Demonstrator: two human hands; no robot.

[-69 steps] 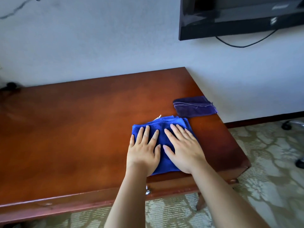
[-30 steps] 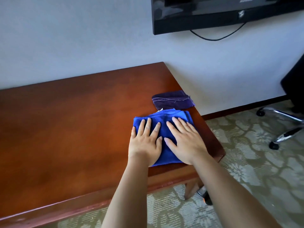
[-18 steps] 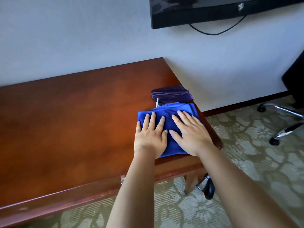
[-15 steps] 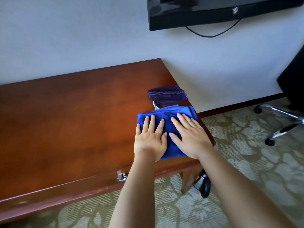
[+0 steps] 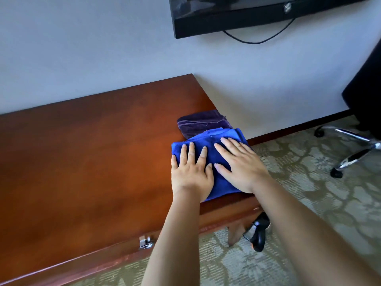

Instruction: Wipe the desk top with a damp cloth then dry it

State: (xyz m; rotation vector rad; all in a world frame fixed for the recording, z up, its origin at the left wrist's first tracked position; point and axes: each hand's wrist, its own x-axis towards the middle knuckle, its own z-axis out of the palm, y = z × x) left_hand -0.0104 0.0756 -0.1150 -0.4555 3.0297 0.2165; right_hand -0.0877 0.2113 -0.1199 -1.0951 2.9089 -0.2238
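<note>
Presently logged from my remote seat, head view only.

Item 1, desk top (image 5: 86, 162): reddish-brown polished wood, occupying the frame from 9 o'clock to centre, its back edge against the wall and its right end near 3 o'clock of centre. I note a metal latch (image 5: 145, 242) on the front edge at about 7 o'clock, and a desk leg below the right corner.

Item 2, blue cloth (image 5: 212, 141): folded, lying flat on the desk's right end, just right of centre. Its far edge touches or overlaps item 3; I cannot tell which.

Item 3, purple cloth (image 5: 201, 122): folded, dark, at 12 o'clock of the blue cloth, beside the desk's right edge.

Item 4, left hand (image 5: 190, 172): palm down, fingers straight and spread, pressing the blue cloth's left half.

Item 5, right hand (image 5: 239, 164): palm down, fingers straight, pressing the right half, thumb near the left hand's.

Item 6, wall (image 5: 92, 48): pale, plain, filling the upper frame.

Item 7, television (image 5: 247, 19): black, wall-mounted at 1 o'clock, a cable looping beneath it.

Item 8, carpet (image 5: 309, 182): beige with a leaf pattern, from 3 to 6 o'clock.

Item 9, chair base (image 5: 350, 145): chrome, on castors, at 3 o'clock.
</note>
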